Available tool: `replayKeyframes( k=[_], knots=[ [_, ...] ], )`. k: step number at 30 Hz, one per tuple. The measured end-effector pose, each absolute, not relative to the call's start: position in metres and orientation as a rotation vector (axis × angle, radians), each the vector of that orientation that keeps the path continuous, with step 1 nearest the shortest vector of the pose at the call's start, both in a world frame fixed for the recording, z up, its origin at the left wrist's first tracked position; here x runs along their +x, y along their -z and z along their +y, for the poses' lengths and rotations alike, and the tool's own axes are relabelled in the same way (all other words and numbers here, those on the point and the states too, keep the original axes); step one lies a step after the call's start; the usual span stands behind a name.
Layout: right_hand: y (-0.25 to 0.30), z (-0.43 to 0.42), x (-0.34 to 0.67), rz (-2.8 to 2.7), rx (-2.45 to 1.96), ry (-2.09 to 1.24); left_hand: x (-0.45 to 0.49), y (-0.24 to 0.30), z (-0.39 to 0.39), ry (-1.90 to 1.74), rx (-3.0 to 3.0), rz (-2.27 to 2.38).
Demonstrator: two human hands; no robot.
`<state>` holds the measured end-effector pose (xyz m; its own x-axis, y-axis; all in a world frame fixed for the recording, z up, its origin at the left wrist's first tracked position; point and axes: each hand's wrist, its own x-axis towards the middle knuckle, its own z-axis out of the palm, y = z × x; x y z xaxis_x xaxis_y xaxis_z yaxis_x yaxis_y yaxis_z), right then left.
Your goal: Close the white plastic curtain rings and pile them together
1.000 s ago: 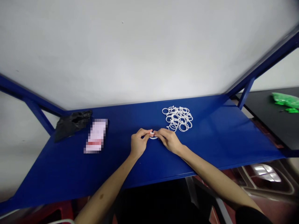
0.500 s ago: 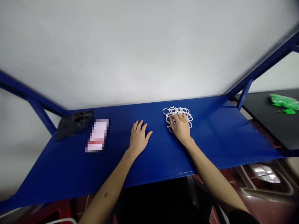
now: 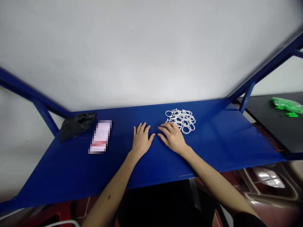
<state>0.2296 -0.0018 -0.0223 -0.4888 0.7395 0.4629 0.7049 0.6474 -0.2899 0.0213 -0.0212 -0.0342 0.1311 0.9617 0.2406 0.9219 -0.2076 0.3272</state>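
A pile of white plastic rings (image 3: 186,128), looking like looped cable ties, lies on the blue table (image 3: 161,167) right of centre. My right hand (image 3: 173,137) rests at the pile's near left edge, fingers apart and pointing left, covering a few of the rings. Nothing shows in its grasp. Left of it, my left hand (image 3: 141,141) lies flat on the bare tabletop with its fingers spread, holding nothing. A short gap separates the two hands.
A black plastic bag (image 3: 77,125) lies at the back left, beside a pixelated, phone-shaped object (image 3: 100,137). Blue frame bars (image 3: 247,97) rise at both ends. Beyond the right end, a black table (image 3: 270,119) carries a green bag (image 3: 287,104). A white wall stands behind.
My right hand has drawn back from the middle of the ring pile toward the left and nearer my left hand, uncovering more rings. My left hand has stayed in place.
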Motion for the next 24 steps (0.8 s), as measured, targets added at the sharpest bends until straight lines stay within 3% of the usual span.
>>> replayKeyframes(
  k=[6,24],
  knots=[
    [0.026,-0.021,0.203,-2.506,-0.971,-0.110,0.014,0.032,-0.020,-0.453,2.389,1.927],
    [0.023,-0.020,0.203,-2.467,-0.984,-0.163,0.009,0.026,-0.021,-0.425,2.435,1.877]
  ],
)
